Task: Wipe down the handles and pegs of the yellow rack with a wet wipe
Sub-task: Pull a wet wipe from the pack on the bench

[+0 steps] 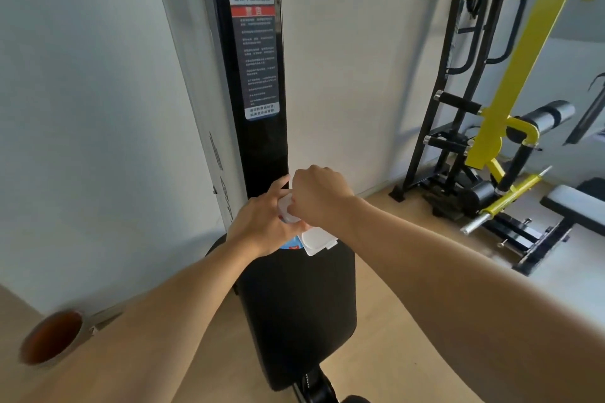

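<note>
I have both hands over the black padded seat (296, 304) of the tall black machine (252, 75). My left hand (262, 226) curls round the blue-and-white wet wipe packet (291, 244), steadying it so my right hand (319, 196), fingers bent down at its open white lid (317, 240), can likely pull a wipe out. The yellow rack (510, 127) stands well apart to the right, its handles not yet wiped.
</note>
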The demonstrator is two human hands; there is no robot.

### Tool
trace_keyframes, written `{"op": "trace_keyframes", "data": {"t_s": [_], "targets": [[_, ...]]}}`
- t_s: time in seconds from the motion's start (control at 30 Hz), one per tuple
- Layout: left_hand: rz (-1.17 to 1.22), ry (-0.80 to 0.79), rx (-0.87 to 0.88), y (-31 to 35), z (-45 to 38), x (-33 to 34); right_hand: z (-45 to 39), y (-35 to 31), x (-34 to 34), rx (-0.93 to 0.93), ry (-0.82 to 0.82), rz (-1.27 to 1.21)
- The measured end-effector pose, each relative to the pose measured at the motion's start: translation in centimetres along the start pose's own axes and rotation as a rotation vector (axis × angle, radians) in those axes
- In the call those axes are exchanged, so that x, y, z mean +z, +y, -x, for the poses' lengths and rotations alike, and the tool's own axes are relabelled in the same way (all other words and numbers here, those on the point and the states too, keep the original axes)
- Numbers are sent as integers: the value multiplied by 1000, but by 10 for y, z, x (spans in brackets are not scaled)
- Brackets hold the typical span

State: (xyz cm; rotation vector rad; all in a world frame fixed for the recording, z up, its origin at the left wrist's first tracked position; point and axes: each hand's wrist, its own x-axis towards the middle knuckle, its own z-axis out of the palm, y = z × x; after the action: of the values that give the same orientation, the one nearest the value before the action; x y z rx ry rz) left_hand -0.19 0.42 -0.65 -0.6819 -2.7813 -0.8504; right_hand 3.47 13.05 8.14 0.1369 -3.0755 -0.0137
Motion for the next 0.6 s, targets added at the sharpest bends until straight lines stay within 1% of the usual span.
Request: {"op": "trace_keyframes", "data": {"t_s": [0.13, 0.27, 0.43, 0.6], "targets": [[-1, 17, 2, -1, 0, -1, -4, -10, -4, 18, -40, 22], [34, 11, 3, -2, 2, -2, -7, -15, -6, 25, -40, 58], [52, -8, -15, -5, -1, 0, 1, -19, -4, 28, 11, 76], [35, 7, -45, -9, -2, 4, 4, -32, 11, 42, 110, 265]]}}
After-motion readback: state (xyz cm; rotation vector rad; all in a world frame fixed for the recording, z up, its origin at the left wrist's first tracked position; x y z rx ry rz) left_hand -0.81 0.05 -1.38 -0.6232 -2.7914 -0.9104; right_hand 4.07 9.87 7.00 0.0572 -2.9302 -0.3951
